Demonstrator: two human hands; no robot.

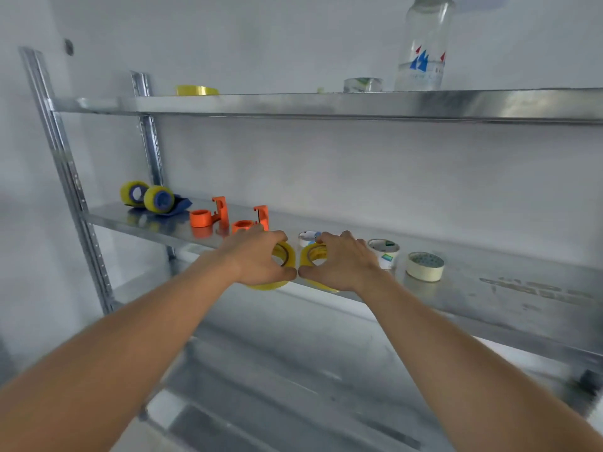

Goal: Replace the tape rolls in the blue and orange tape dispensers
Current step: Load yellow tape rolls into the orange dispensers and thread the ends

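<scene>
Both hands were out at the front of the middle shelf (489, 288), and the risk sat right there at the edge: the two yellow rolls stood near the lip, so a loose lift could have sent one rolling off, judging by how close they were. The left hand (257, 259) curled its fingers (274, 238) over the top of the left yellow roll (285, 256), thumb underneath, gripping it. The right hand (342, 262) did the same on the right yellow roll (310, 256), fingers over, thumb below. The rolls stood on edge, just beside each other, almost touching between the two thumbs. A knock backwards could also have toppled the orange dispensers (222, 215) just behind the left hand, both without tape. The blue dispensers (153, 199), carrying yellow rolls, lay well apart to the left.
</scene>
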